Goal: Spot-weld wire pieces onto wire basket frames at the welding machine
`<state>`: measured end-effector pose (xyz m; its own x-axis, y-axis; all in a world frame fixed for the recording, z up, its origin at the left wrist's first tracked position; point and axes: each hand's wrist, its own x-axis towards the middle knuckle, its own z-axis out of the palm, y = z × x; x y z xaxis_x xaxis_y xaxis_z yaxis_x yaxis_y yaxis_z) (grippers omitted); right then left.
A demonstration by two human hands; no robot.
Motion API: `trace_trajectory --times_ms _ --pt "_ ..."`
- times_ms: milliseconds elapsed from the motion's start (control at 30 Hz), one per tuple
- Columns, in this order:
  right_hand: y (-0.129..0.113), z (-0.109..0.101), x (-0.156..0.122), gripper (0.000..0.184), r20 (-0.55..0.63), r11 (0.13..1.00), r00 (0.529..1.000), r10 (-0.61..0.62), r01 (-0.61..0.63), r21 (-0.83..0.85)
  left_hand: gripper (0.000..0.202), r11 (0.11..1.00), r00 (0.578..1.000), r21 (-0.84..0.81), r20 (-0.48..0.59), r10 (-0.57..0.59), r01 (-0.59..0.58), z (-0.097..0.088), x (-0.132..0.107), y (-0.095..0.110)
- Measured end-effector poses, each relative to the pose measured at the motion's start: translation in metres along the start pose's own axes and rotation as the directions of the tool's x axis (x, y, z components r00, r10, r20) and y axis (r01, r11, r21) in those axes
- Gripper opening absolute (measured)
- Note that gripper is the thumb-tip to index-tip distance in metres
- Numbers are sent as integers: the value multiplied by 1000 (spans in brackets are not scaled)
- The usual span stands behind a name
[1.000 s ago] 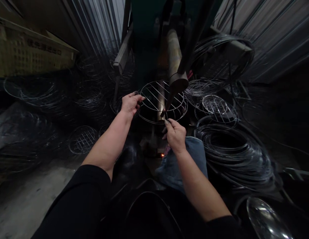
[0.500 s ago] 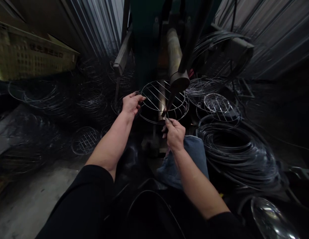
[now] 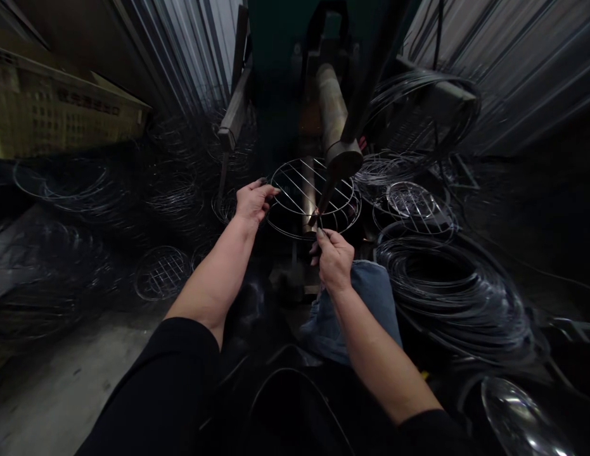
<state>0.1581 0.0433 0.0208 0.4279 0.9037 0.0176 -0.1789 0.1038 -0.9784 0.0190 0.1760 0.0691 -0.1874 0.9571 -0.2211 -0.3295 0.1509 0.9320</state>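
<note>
A round wire rack (image 3: 295, 183) with parallel cross wires sits under the pointed welding head (image 3: 339, 161) of a machine in front of me. My left hand (image 3: 254, 199) grips the rack's left rim with its fingers curled over the wire. My right hand (image 3: 333, 256) pinches the near rim of the same rack, right below the electrode tip. Both forearms are bare, with black sleeves at the elbows.
A big coil of wire rings (image 3: 447, 291) lies at the right, with a finished rack (image 3: 411, 199) behind it. More rings and racks (image 3: 161, 272) lie piled at the left. A yellow crate (image 3: 61, 107) stands far left. Corrugated metal walls close both sides.
Both hands keep their hold on the rack. The view has dropped a little, and the rack has barely shifted under the welding head.
</note>
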Motion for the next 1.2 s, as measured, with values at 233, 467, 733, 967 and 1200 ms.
trace_trajectory --times_ms 233,467,733,967,1200 --pt "2 -1 2 26 13 999 1000 7 -8 38 44 1000 1000 2 8 10 -10 1 3 -1" --pt "3 -4 4 29 17 1000 1000 4 -4 16 43 1000 1000 -26 -9 10 -10 -4 -1 -4" --pt "-12 -33 25 34 159 997 986 51 -43 -57 38 990 983 -13 -122 -139 139 -29 -4 8" --pt "-11 -49 25 37 85 986 996 -36 50 -159 47 984 984 9 -3 -179 179 -39 -6 -4" --pt "-20 -111 -25 41 17 854 996 -83 80 -514 43 988 995 -148 -87 -46 32 -48 -39 -6"
